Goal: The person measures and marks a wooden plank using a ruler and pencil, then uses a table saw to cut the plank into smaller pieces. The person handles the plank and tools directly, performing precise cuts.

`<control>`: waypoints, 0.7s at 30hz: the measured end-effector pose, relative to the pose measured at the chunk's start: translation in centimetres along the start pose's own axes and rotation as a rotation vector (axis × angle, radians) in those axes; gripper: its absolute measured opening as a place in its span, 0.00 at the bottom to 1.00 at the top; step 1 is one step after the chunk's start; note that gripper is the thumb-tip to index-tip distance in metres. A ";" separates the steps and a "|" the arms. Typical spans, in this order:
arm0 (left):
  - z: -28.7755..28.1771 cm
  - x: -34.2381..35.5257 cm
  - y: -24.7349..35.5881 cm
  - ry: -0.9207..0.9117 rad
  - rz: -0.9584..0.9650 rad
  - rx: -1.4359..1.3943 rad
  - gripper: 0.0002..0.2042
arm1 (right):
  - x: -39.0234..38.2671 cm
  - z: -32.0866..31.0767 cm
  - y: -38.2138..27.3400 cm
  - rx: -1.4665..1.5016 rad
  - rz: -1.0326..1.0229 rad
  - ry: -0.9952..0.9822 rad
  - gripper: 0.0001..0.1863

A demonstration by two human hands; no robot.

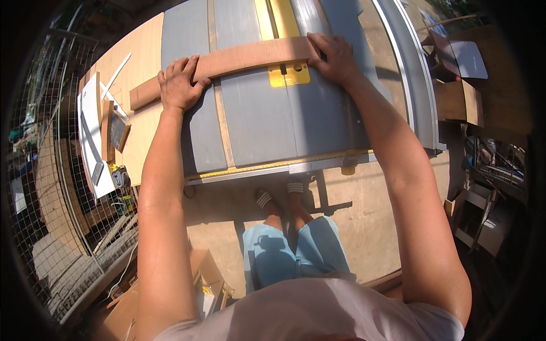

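A long reddish-brown wooden board (250, 58) lies crosswise over the grey table saw top (250, 113). Toward its left part, my left hand (183, 84) grips it, fingers over the far edge and thumb along the near one. At the board's right end my right hand (335, 59) holds it, thumb on the near side. The middle of the board crosses the saw's yellow throat plate (296, 75), whose slot shows in front of the board. I cannot make out a blade.
On the pale wooden side table (142, 51) lie a white sheet (88, 128), wood offcuts (107, 131) and a tape measure (120, 176). A metal rail (412, 85) runs along the right. Wire fencing (48, 165) stands at left; a cardboard box (207, 267) sits below.
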State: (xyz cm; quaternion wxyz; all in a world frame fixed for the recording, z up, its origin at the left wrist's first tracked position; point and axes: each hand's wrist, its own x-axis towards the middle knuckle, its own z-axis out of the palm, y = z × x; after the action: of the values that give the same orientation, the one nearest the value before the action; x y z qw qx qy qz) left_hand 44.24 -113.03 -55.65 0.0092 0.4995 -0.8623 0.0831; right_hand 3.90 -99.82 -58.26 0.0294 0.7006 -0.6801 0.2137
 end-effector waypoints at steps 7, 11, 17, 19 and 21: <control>0.1 0.3 -0.2 0.009 0.004 -0.004 0.37 | 0.1 -0.3 -0.4 0.024 0.004 0.002 0.37; 0.1 0.4 -0.2 0.008 0.009 -0.021 0.37 | 0.3 -0.4 -0.3 0.018 0.015 -0.008 0.38; 0.2 0.5 -0.2 0.007 0.007 -0.004 0.38 | 0.4 -0.1 -0.2 0.013 -0.004 0.012 0.38; 0.2 0.6 -0.2 0.011 0.007 0.006 0.38 | 0.4 -0.2 -0.3 0.008 0.000 0.007 0.38; 0.3 0.6 -0.2 0.017 0.008 0.005 0.38 | 0.5 -0.3 -0.2 0.004 -0.001 0.005 0.38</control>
State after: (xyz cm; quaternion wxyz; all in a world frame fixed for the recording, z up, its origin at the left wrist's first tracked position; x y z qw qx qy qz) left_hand 44.15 -113.74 -55.81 0.0149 0.4953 -0.8640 0.0896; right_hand 4.03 -100.20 -57.80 0.0299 0.7005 -0.6793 0.2165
